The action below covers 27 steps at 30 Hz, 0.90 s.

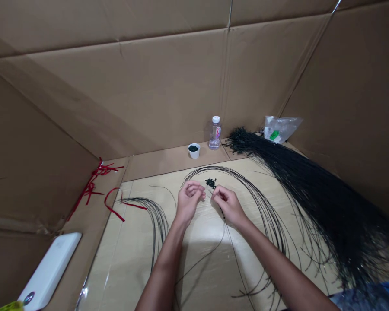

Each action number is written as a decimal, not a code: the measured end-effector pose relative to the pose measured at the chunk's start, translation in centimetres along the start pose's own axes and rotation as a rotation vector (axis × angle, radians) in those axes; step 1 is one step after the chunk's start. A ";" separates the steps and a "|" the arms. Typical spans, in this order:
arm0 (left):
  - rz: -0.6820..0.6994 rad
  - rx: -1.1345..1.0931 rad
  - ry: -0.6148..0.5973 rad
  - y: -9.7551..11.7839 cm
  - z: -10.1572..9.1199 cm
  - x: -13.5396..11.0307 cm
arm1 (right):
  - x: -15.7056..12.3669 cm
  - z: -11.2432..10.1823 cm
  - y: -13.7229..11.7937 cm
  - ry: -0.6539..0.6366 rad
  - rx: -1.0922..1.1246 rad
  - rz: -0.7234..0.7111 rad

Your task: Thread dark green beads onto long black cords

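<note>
Black beads (210, 183) lie loose on the tabletop (201, 233) mid-frame, with more in the cup (193, 154) above, so plenty seem left. Mid-frame, the right hand (213, 195) pinches a strand (219, 245), apparently with a few beads already on below; the left hand (203, 195) is curled, its grip unclear. A thick bundle (311, 185) spreads at right.

Impossible to read any wording for certain. Beyond fingers (221, 193), on clear bottle (214, 142): pinkish label (218, 132) with lettering too small, blurred. Beyond and right of fingers, on plastic bag (290, 125): green label (274, 135), unreadable. Left of fingers, on white case (52, 268): faint marking (63, 242), likewise unreadable.
</note>
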<state>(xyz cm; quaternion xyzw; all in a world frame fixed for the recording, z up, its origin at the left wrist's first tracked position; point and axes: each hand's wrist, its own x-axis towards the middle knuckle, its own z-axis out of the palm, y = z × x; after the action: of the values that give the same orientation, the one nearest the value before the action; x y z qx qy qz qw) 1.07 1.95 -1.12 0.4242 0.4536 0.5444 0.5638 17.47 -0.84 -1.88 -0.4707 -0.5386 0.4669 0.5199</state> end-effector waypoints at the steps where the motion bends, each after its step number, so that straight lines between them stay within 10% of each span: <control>1: -0.011 -0.024 -0.009 0.1 -0.1 0.0 | -0.1 0.0 0.0 -0.011 -0.009 -0.004; 27: -0.086 -0.013 -0.172 0.7 -0.2 -0.4 | -0.2 0.0 -0.2 -0.017 0.021 0.009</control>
<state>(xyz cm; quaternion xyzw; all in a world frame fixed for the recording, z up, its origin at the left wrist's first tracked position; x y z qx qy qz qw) 0.73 1.53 -0.41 0.4458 0.4178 0.4844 0.6261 17.49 -1.08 -1.71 -0.4637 -0.5360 0.4787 0.5182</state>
